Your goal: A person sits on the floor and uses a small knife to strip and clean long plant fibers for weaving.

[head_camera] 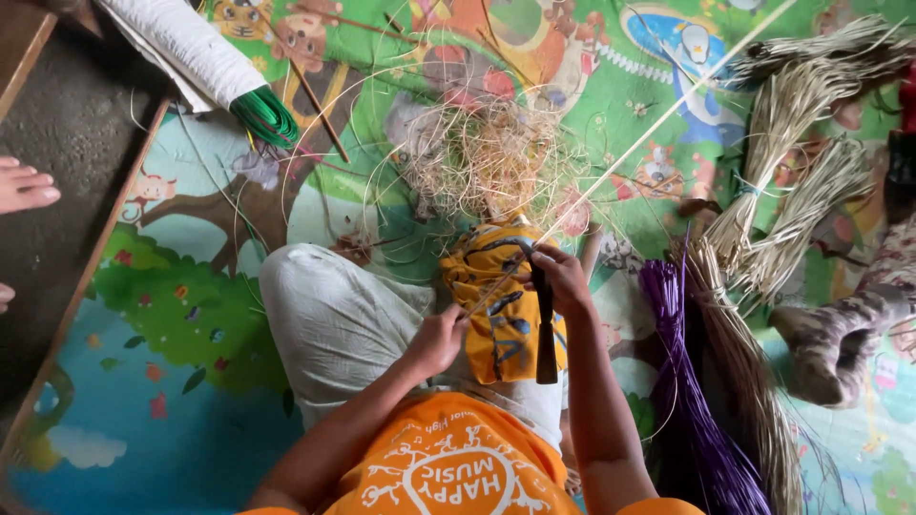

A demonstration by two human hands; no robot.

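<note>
On the bright cartoon-printed floor mat (191,315), spread under everything, sits the work. Beside the mat's right edge, long bundles of pale tan split cane (754,381) and a sheaf of purple-dyed strips (687,401), tied and apparently untouched. Toward the mat's top, beyond the knee, a loose tangle of thin pale shavings (487,162), evidence of a good deal of scraping done already. Near the mat's middle, draped over the lap, a yellow cloth with dark markings (496,305). Across that cloth, running up and right over the mat, one long thin pale cane strip (658,124), seemingly partway dressed. Right hand (561,277) closed around a dark-handled knife (546,334), fingers wrapped tight on the grip. Left hand (437,341) pinched together on the strip's near end. Judging by the full bundles, far more left than finished. At the mat's top left, a white roll with green strands (239,86).
</note>
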